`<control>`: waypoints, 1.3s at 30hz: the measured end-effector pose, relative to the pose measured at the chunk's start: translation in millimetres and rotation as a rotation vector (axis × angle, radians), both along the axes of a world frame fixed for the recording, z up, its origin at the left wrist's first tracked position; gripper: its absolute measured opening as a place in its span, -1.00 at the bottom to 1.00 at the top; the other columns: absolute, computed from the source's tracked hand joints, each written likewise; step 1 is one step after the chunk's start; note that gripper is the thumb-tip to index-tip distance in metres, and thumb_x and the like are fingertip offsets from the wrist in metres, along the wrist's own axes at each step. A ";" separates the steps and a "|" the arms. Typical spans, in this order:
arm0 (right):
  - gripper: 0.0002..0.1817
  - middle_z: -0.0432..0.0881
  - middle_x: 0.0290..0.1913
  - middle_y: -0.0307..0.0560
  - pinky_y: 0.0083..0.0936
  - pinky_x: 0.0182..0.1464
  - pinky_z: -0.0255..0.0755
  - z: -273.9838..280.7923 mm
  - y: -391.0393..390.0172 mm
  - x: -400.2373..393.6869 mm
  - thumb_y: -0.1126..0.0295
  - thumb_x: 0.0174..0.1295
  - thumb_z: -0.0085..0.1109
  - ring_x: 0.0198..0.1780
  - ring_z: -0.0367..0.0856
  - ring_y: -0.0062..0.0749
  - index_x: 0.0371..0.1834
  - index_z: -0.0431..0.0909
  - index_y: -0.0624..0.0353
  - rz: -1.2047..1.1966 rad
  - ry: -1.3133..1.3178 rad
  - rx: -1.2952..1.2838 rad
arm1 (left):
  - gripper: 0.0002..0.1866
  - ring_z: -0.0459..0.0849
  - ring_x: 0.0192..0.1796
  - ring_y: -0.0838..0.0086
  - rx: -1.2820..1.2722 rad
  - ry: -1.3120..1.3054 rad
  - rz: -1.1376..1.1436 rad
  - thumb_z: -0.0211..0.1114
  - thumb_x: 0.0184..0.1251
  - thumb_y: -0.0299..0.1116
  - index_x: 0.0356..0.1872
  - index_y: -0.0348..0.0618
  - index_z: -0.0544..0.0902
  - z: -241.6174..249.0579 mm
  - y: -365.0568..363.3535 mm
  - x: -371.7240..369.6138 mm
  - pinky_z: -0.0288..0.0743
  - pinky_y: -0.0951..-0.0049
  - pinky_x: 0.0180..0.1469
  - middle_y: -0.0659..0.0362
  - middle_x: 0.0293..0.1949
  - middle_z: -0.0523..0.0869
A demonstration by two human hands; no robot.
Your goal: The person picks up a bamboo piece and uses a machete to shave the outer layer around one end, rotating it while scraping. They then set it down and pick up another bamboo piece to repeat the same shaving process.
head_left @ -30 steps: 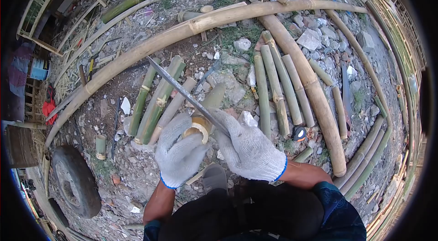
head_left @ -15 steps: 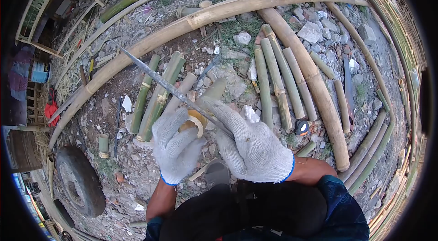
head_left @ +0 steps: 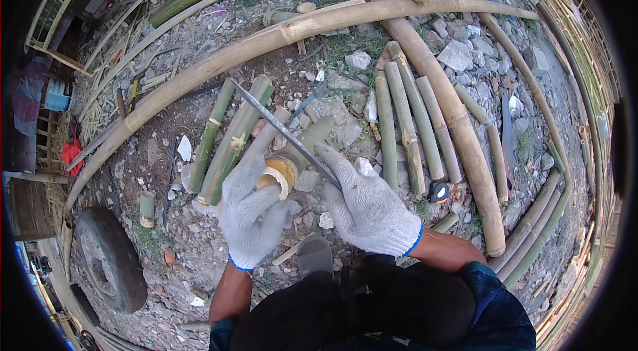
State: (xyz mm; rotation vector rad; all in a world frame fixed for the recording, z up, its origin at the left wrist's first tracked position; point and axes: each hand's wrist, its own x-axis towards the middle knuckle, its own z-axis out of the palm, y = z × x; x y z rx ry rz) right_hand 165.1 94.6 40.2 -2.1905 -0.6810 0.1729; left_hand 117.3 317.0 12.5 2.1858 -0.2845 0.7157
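Both hands wear pale knitted gloves with blue cuffs. My left hand (head_left: 251, 218) holds the near end of a bamboo piece (head_left: 312, 137), whose open, yellowish hollow end faces me; its fingers curl at the rim. My right hand (head_left: 369, 208) is closed on the near end of a long, narrow metal blade (head_left: 282, 130). The blade slants up to the left, over the bamboo piece, and its tip lies over the cut bamboo lengths at the left. Whether the blade touches the held piece I cannot tell.
Cut bamboo lengths (head_left: 236, 142) lie left of the held piece, and several more (head_left: 405, 118) lie to the right. A long bamboo pole (head_left: 266, 40) arches across the far side. A tape measure (head_left: 438, 193), a tyre (head_left: 109, 259) and rubble surround the work.
The blade's tip has come lower and to the right, nearer the bamboo. My right hand has shifted slightly, and more of the held piece's yellow end shows.
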 end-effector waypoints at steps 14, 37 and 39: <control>-0.28 0.68 -0.23 0.44 0.11 -0.18 0.59 -30.2 2.4 2.1 0.38 0.49 0.08 -0.31 0.73 0.31 0.66 0.12 0.40 -0.029 0.170 -0.031 | -0.67 0.60 0.35 -0.04 -0.186 0.046 0.268 0.62 0.06 -0.57 -0.13 -0.12 0.74 -1.1 -10.3 -2.0 0.51 0.06 0.36 -0.11 0.33 0.49; -0.30 0.68 0.07 0.49 -0.09 -0.19 0.70 21.5 -0.5 -8.1 0.59 0.38 0.15 -0.15 0.80 0.24 0.61 0.24 0.37 0.005 0.029 -0.078 | -0.55 0.72 0.22 -0.06 -0.010 -0.012 0.036 0.70 -0.07 -0.60 -0.09 -0.12 0.76 3.9 -22.4 -3.7 0.63 0.04 0.24 -0.16 0.21 0.67; -0.28 0.67 0.03 0.46 -0.03 -0.21 0.67 29.8 -2.7 -14.0 0.59 0.34 0.17 -0.21 0.75 0.29 0.60 0.24 0.38 -0.032 -0.019 0.164 | -0.52 0.65 0.29 -0.03 0.006 0.045 -0.016 0.62 0.07 -0.64 0.02 -0.06 0.68 8.2 -20.3 -9.9 0.56 0.01 0.31 -0.14 0.27 0.62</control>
